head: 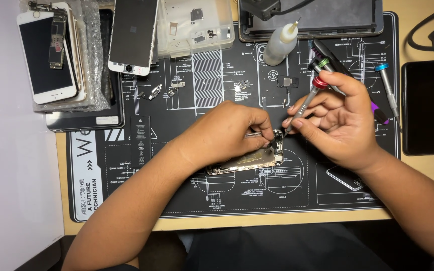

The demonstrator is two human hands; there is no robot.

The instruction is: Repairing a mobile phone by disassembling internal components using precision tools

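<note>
Item: opened phone chassis (249,159), bare metal, shiny and scuffed, rounded corners, lying flat near the middle of the black repair mat (227,193) on your counter (418,173). Your left hand (227,131) lies over it, fingers curled down and closed on a thin metal tool, probably tweezers (253,134), whose tip reaches the upper right corner of the chassis. Your right hand (338,123) pinches a slim grey screwdriver with a red cap (305,104) between thumb and fingertips, its point set down at that same corner; a second driver with a green cap (323,63) seems tucked in the same hand, though how it is held cannot be told. Step in hand, by the look of it: working a small screw or bracket at the top corner of the chassis. The next move would call for a steady, upright driver tip and light pressure, since parts this small slip and roll easily. Loose stock: a flat black battery (140,140), matte and rectangular, left of your left forearm; small metal brackets (163,89) scattered on the printed mat; a soft translucent squeeze bottle with a needle nozzle (279,45); a blue-capped driver (388,88) lying just right of your hand; a clear plastic parts tray (197,25); a glossy white-framed screen (132,36); a stack of phones on bubble wrap (51,55); a dark phone (425,108) face up at the counter's right edge.
</note>
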